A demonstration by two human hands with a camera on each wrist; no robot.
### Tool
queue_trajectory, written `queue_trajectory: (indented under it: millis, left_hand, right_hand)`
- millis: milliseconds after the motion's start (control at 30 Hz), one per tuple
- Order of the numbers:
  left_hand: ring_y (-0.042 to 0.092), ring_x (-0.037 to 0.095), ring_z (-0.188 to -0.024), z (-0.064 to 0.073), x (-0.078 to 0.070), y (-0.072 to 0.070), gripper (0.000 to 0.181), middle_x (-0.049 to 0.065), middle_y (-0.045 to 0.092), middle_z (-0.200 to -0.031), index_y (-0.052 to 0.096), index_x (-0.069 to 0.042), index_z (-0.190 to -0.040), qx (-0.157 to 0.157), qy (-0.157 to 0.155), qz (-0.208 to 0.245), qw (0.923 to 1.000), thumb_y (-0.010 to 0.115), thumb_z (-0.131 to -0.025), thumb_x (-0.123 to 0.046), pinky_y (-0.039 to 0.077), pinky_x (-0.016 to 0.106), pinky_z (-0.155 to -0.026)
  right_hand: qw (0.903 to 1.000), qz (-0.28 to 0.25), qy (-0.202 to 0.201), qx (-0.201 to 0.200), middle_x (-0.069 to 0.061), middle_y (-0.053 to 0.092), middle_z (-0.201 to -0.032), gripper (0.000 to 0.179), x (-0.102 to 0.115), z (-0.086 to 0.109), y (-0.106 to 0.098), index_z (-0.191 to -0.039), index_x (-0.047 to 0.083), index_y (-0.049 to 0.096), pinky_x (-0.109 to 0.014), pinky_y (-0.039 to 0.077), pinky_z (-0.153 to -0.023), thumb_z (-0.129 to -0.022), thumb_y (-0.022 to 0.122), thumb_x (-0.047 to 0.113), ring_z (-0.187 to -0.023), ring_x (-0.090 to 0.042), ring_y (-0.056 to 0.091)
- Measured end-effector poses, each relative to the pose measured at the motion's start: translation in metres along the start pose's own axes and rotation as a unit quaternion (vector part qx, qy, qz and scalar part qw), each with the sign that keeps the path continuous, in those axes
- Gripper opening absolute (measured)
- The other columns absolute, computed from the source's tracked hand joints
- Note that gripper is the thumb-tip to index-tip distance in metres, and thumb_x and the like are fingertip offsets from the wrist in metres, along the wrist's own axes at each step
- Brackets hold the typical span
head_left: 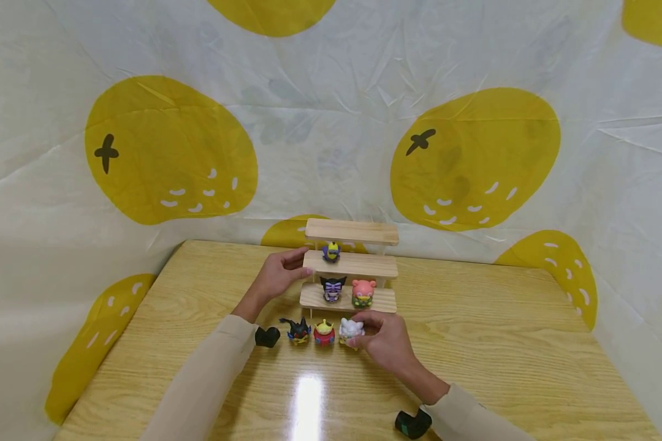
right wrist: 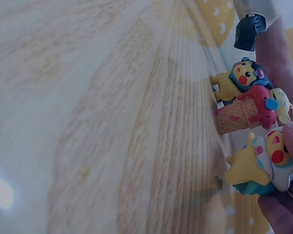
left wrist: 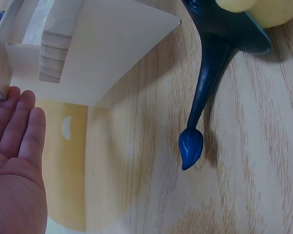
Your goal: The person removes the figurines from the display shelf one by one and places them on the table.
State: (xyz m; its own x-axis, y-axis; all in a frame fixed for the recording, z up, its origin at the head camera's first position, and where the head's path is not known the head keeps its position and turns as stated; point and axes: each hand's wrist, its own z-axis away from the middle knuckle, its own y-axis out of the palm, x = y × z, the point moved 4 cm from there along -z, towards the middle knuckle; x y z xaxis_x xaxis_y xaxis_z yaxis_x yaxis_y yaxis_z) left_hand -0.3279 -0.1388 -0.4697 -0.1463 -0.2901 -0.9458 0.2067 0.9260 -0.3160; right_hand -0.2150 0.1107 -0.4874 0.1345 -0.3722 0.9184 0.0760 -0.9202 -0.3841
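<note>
A white-hooded yellow figurine point(head_left: 352, 329) is pinched between the thumb and fingers of my right hand point(head_left: 388, 342); in the right wrist view the figurine point(right wrist: 249, 163) shows red cheeks and a teal part. I cannot tell whether it touches the table. My left hand point(head_left: 276, 277) holds the left end of a three-step wooden display shelf point(head_left: 358, 264), thumb in front and fingers behind. Left of the white figurine stand a red figurine with a cone-patterned body point(right wrist: 237, 117) and a black-hooded figurine point(head_left: 299, 331), whose dark tail point(left wrist: 198, 112) shows in the left wrist view.
A purple-and-yellow figurine point(head_left: 331, 252) stands on the middle step. On the lowest step are a black-and-purple figurine point(head_left: 333, 290) and a pink figurine point(head_left: 363, 293). The wooden table point(head_left: 496, 343) ends at a fruit-print cloth point(head_left: 331, 141) behind the shelf.
</note>
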Motion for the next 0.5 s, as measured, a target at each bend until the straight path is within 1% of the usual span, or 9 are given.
queue_trajectory:
  millis: [200, 333, 500]
  left_hand:
    - [0.056, 0.033, -0.142, 0.0009, -0.0014, 0.0006, 0.063, 0.016, 0.054, -0.156, 0.052, -0.006, -0.154, -0.003, 0.001, 0.002, 1.0, 0.076, -0.097, -0.019, 0.051, 0.047, -0.114]
    - [0.056, 0.034, -0.142, 0.0012, -0.0017, 0.0019, 0.062, 0.016, 0.053, -0.157, 0.051, -0.005, -0.154, -0.003, -0.002, 0.007, 1.0, 0.075, -0.098, -0.016, 0.051, 0.046, -0.114]
    - [0.056, 0.034, -0.142, 0.0007, -0.0012, 0.0024, 0.063, 0.017, 0.053, -0.157, 0.05, -0.004, -0.155, -0.004, 0.0, 0.013, 0.9999, 0.074, -0.098, -0.014, 0.051, 0.046, -0.114]
  right_hand:
    - [1.0, 0.003, 0.005, -0.001, -0.015, 0.08, -0.098, 0.028, -0.0017, 0.0005, 0.0004, -0.097, 0.001, 0.08, -0.023, 0.063, -0.074, -0.071, 0.09, -0.006, -0.09, -0.02, 0.075]
    - [1.0, 0.0, 0.004, 0.0, -0.016, 0.08, -0.099, 0.029, -0.0038, 0.0012, 0.0005, -0.098, 0.0, 0.079, -0.025, 0.065, -0.076, -0.072, 0.09, -0.006, -0.092, -0.022, 0.077]
    - [0.9998, -0.007, -0.009, 0.017, -0.019, 0.077, -0.106, 0.029, -0.0052, 0.0022, -0.0001, -0.102, -0.001, 0.077, -0.03, 0.066, -0.082, -0.075, 0.088, -0.007, -0.1, -0.028, 0.077]
